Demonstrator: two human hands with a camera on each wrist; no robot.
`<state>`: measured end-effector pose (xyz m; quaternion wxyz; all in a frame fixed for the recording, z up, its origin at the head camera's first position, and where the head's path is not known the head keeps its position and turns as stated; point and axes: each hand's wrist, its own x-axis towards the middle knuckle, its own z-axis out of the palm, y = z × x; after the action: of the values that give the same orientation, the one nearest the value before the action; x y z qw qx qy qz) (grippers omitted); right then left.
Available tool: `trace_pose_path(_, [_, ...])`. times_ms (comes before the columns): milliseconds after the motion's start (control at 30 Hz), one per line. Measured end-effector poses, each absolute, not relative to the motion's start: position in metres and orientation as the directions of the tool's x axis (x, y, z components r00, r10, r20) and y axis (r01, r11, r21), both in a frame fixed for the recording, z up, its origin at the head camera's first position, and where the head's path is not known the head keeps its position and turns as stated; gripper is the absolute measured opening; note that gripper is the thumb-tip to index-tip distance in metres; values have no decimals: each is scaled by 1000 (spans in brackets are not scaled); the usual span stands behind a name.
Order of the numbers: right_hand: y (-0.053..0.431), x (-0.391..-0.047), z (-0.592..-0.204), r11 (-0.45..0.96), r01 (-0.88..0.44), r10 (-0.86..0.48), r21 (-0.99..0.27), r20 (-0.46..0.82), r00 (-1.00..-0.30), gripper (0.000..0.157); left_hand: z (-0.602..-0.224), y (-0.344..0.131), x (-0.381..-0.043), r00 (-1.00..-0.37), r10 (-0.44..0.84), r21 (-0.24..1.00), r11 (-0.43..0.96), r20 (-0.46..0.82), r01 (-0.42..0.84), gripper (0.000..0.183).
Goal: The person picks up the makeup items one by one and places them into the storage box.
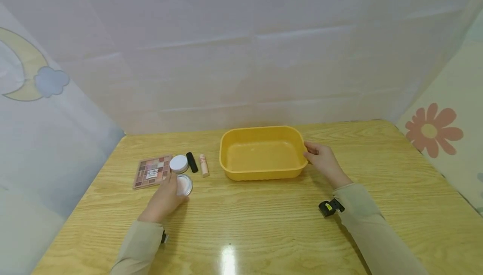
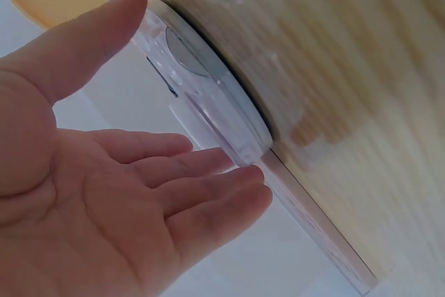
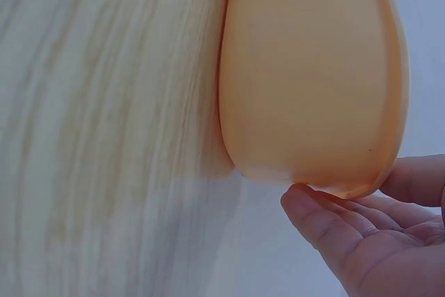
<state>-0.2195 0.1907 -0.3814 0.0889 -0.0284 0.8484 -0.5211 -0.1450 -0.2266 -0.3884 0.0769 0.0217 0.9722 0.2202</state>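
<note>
Looks barely begun: palette (image 1: 151, 174), white jar (image 1: 178, 164), black tube (image 1: 192, 162), pink tube (image 1: 204, 165), clear jar (image 1: 185, 185) all left of bin (image 1: 264, 175). My left hand (image 1: 164, 198) spread around clear jar; right hand (image 1: 323, 159) pinches bin's right edge.

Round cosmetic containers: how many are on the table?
2: the white container beside the eyeshadow palette, and the clear-sided container at the left hand.
</note>
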Motion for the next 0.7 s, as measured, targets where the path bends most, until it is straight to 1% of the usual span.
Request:
trace_pose_path(400, [191,-218,-382,462,53,-133,-885,-128,-983,53,-385,-222,-148,-987,49,361,933,-152,-9,82])
trace_pose_path(700, [191,-218,-381,450,29,-146,-892,-105,-984,52,-386,-221,-151,-989,20,325,945,-149,-30,83])
